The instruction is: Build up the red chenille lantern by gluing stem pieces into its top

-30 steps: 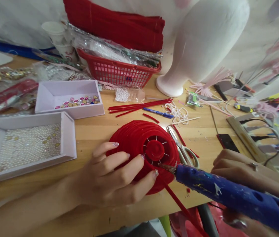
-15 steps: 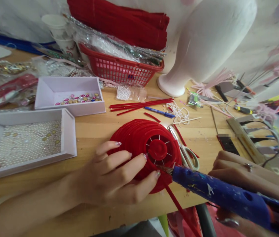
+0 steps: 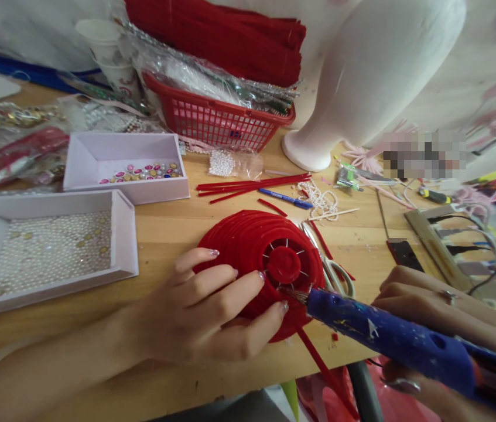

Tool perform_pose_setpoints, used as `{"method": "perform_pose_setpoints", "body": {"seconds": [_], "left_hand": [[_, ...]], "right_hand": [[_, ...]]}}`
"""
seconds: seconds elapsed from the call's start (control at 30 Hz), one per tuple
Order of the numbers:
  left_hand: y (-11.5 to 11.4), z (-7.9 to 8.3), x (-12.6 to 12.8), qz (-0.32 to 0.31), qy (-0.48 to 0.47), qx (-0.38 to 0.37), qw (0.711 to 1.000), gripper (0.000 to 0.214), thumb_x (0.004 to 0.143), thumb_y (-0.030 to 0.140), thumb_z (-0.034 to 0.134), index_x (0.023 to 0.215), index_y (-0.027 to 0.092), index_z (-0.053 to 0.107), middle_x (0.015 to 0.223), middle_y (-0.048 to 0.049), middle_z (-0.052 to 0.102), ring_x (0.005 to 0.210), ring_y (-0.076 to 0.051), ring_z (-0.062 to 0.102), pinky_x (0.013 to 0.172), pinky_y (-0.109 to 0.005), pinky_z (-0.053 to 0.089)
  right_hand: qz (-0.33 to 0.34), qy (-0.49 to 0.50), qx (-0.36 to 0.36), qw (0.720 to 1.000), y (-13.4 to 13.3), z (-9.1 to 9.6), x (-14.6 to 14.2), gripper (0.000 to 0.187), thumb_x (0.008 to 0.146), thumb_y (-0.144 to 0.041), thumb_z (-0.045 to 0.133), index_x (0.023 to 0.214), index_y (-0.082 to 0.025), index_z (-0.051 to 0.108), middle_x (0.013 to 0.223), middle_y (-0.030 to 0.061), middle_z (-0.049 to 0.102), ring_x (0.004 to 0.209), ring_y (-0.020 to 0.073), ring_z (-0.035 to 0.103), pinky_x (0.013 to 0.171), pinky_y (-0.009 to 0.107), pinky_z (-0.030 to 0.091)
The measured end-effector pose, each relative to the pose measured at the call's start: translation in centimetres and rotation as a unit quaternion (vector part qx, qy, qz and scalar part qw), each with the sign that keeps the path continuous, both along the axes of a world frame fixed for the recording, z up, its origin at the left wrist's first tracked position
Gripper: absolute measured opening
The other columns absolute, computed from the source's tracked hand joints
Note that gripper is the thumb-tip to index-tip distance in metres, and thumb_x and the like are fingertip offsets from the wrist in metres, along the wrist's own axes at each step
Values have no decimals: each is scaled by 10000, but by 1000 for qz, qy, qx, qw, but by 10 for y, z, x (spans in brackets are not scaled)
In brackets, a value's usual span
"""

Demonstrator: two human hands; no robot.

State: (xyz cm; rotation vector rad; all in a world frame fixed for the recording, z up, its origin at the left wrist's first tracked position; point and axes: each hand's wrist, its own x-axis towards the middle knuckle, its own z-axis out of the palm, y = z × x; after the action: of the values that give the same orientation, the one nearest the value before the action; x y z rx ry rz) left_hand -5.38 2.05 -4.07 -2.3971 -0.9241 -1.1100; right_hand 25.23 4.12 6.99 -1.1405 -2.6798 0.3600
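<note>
Lying between hands (image 3: 216,310) (image 3: 445,299), red dome (image 3: 248,243)

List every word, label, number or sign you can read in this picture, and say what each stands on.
No text can be read with certainty.
Blue pen: pale marking, too small.
Lower paper cup: reddish marking, too blurred.
Red basket: small blue mark, too blurred.
Blue tool: white angular mark, perhaps just a smear; no sure letter.

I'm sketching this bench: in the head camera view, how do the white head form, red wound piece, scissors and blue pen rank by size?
1. White head form
2. Red wound piece, partly behind the left hand
3. Scissors
4. Blue pen
</note>
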Motion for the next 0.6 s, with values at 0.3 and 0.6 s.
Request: {"method": "perform_pose_setpoints", "body": {"seconds": [0.3,0.6], "left_hand": [[0,6,-1,3,8,-7,1000,335,872,302,732,1192,381,671,1005,6,669,945,-193,497,1002,-380,405],[-1,-1,-1,-18,-14,-11,1000,345,920,219,620,1251,306,661,1112,-55,650,1011,-218,509,1038,-406,390]], "right_hand": [[6,28,-5,1000,-3,7,-18,119,949,-391,569,987,-284,602,736,22,611,629,190,591,506,322,483],[-55,101,38,993,-23,-3,-20,166,976,-392,515,1005,-275,629,800,56,652,688,228,616,599,360,517]]}}
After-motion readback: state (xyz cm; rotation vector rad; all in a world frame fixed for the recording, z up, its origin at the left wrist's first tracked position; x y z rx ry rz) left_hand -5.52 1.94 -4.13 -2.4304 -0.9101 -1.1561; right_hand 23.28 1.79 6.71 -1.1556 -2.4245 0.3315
